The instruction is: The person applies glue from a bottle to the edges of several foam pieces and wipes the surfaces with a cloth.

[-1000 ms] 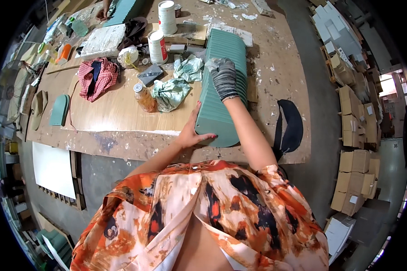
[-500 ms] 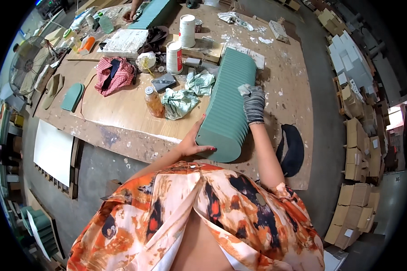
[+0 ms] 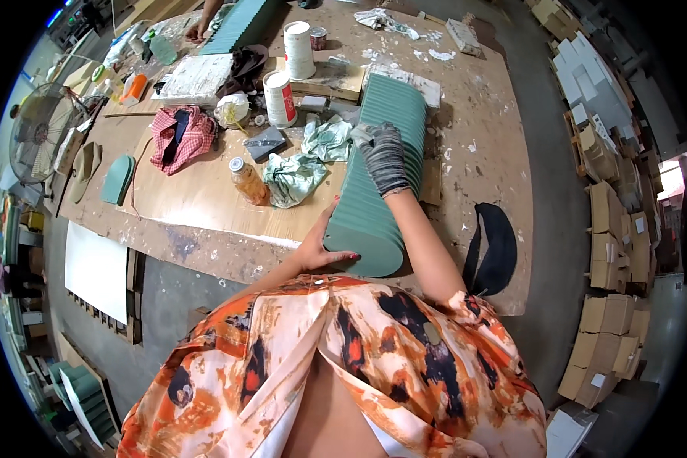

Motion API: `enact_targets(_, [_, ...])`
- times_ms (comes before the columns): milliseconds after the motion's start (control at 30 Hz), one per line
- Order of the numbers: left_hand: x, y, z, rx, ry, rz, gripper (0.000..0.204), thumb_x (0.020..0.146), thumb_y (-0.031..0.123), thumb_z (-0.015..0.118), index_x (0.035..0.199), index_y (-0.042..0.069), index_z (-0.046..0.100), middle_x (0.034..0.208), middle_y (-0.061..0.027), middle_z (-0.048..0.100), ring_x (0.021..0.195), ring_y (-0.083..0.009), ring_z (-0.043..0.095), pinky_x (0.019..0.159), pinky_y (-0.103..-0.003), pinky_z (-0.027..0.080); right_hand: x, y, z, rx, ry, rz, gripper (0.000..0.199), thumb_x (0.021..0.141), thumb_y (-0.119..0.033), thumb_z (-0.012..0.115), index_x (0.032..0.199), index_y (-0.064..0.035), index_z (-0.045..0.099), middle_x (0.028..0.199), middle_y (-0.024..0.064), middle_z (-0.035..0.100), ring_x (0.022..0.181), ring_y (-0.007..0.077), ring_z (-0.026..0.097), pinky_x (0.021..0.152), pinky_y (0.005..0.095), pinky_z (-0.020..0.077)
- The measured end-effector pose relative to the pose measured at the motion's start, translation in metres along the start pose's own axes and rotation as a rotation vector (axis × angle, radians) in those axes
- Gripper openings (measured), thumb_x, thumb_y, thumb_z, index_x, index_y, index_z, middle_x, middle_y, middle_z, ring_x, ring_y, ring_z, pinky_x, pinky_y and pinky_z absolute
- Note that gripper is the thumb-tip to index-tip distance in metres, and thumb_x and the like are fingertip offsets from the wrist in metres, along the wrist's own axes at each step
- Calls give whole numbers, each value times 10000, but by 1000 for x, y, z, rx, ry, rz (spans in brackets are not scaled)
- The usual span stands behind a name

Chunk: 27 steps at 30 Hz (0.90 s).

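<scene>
A long green ribbed piece (image 3: 368, 210) with a flat rounded near end lies lengthwise on the worktable. My bare left hand (image 3: 319, 243) grips its near left corner, thumb against the end face and fingers along the side. My right hand (image 3: 385, 159), in a grey striped glove, is closed over the ribbed top and presses a pale crumpled rag (image 3: 361, 136) against the left edge. Left of the piece are two stained cloths (image 3: 296, 180), a bottle of amber liquid (image 3: 249, 182) and a dark grey block (image 3: 266, 143).
Two white canisters (image 3: 280, 99) stand farther back. A checked red cloth (image 3: 182, 139) and a green rounded panel (image 3: 118, 179) lie left. Right of my forearm is a black curved cloth item (image 3: 493, 248). Another person's hand (image 3: 198, 29) rests by a second ribbed piece (image 3: 240, 24).
My right hand has moved left with the rag, from the right side of the ribbed piece across its top. My left hand keeps its hold on the near end.
</scene>
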State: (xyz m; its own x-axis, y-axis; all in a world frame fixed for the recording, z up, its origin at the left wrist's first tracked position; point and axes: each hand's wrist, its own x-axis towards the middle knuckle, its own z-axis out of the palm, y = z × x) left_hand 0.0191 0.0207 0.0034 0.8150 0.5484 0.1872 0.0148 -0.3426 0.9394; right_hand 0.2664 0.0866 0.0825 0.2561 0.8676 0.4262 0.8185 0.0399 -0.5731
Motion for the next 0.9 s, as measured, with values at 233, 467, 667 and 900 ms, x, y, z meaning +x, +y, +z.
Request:
enact_targets(233, [0,8,-3,-38,38,1,1205,708,323,895,1562,1,108,1604,-246,182,1500,-352,187,1211,-425,193,-54,56,-50,-133,231,-77,236,794,-76,728,1011,0,676,910,132,677,794,260,622,804,374,511])
enact_targets(467, [-2,3,-5,-148,49,-27,1207,728,324,878,1570,15,70,1615,-241,139,1506,-355,155,1218,-431,173,-77,59,-87,379,124,471,270,844,-8,741,1092,4,635,1027,87,692,919,170,647,886,325,537])
enact_targets(667, [0,5,-8,-104,7,14,1178,755,298,861,1572,18,61,1623,-244,110,1513,-356,129,1220,-428,160,-53,9,-74,158,-20,111,248,862,-57,717,1109,-36,703,1059,123,656,961,245,629,877,357,518])
enact_targets(900, [-2,9,-13,-125,15,54,1141,764,269,858,1572,29,89,1623,-242,112,1512,-367,127,1216,-433,170,-7,-32,-27,33,-179,-5,262,865,-76,712,1122,-30,707,1093,145,660,1007,276,627,924,365,492])
